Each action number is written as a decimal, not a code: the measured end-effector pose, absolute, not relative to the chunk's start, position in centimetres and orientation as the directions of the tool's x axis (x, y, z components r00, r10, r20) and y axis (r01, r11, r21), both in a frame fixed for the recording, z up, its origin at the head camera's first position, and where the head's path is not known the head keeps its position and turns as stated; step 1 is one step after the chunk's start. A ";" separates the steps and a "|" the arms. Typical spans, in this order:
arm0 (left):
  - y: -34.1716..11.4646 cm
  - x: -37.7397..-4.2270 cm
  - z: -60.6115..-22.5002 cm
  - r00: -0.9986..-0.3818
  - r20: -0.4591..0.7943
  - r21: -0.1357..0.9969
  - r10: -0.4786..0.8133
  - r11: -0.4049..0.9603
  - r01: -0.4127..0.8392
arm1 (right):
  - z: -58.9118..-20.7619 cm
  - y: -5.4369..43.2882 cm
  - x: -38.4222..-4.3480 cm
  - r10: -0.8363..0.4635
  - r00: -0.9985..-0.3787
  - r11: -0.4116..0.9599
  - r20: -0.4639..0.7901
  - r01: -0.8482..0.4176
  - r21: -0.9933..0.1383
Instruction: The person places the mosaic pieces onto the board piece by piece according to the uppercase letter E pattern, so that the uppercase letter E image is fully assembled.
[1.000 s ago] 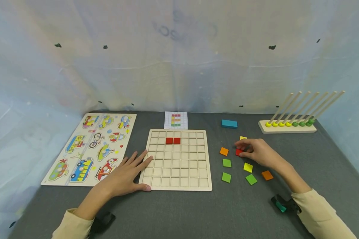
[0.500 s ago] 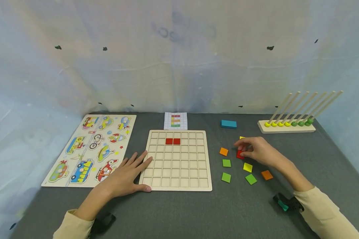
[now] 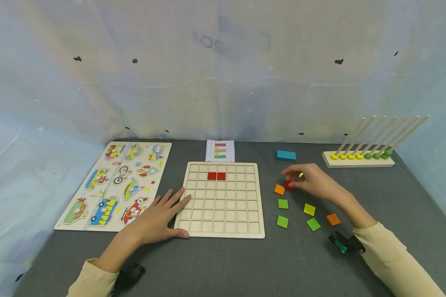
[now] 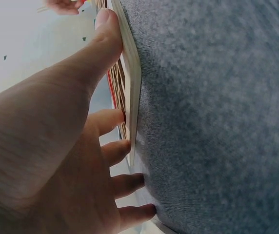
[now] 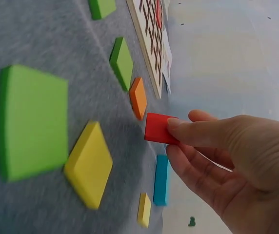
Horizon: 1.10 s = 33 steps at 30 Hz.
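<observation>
My right hand (image 3: pixel 312 180) pinches a red square tile (image 5: pixel 160 128) between thumb and fingers, raised off the table in the right wrist view. Spread at the left edge of a wooden grid board (image 3: pixel 223 206), my left hand (image 3: pixel 154 218) touches it with thumb and fingertips; in the left wrist view the thumb lies on the board's rim (image 4: pixel 133 73). Two red tiles (image 3: pixel 216 176) sit side by side in the board's second row. Close to the right hand lie an orange tile (image 3: pixel 279 189), a green tile (image 3: pixel 283 203) and a yellow tile (image 3: pixel 309 209).
A vehicle puzzle board (image 3: pixel 111 185) lies at left. Behind the grid stands a printed pattern card (image 3: pixel 228 152). A blue block (image 3: pixel 286 155) and a bead rack with upright pegs (image 3: pixel 358 162) are at back right. Another orange tile (image 3: pixel 333 219) and green tiles (image 3: pixel 314 224) lie front right.
The right hand has lifted the red tile off the table and moved it left toward the grid board. My left hand stays at the board's edge.
</observation>
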State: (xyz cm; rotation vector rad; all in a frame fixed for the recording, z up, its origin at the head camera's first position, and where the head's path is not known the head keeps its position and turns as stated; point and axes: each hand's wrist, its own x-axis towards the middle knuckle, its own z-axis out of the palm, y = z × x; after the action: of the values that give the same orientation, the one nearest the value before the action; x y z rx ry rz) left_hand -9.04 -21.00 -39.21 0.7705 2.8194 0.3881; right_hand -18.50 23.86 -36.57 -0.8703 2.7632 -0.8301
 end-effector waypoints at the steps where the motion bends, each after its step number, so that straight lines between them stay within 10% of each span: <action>1: -21.0 -9.0 -39.2 -0.846 -0.117 0.300 0.520 0.831 0.469 | -36.6 23.6 -18.7 -0.568 -0.822 0.678 0.043 -0.496 -0.542; 33: -20.9 -9.1 -39.2 -0.850 -0.126 0.302 0.512 0.836 0.459 | -36.9 14.4 -22.0 -0.661 -0.743 0.540 0.104 -0.567 -0.622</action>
State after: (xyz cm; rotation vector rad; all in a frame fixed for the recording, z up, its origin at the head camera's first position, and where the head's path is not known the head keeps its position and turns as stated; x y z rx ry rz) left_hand -9.07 -20.93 -39.23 0.7522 2.8143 0.3879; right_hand -22.04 14.44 -36.87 -1.0552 2.6286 -0.9828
